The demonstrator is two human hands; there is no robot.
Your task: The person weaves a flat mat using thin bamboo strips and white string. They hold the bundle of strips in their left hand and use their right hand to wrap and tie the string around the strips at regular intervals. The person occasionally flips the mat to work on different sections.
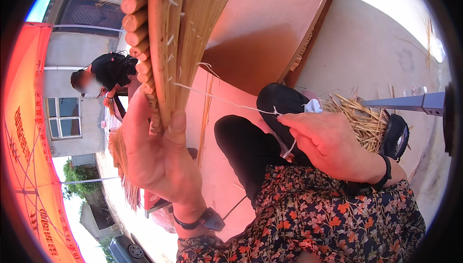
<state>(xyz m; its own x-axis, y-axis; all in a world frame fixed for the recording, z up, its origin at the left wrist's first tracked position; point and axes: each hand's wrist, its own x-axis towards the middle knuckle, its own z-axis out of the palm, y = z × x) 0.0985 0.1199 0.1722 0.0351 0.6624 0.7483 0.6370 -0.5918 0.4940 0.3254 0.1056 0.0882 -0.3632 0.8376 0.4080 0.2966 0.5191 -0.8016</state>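
A mat of straw-coloured stalks [193, 26], stitched together with white string, rises from the middle toward the top edge. Its row of round cut ends [136, 21] faces left. My left hand [166, 161] grips the mat's lower end between thumb and fingers. From the mat's near side a white string [226, 101] runs taut to the right. My right hand [333, 142] pinches this string in front of my knee, well apart from the mat. Below the pinching fingers a loose tail of string hangs down.
Cut stalk pieces [359, 123] lie heaped by my shoe [395, 137] on the right. A blue-grey metal bar [410, 103] crosses there. A brown wooden board [260, 46] stands ahead. To the left, another person [113, 72] bends over; a red canopy [29, 118] hangs beyond.
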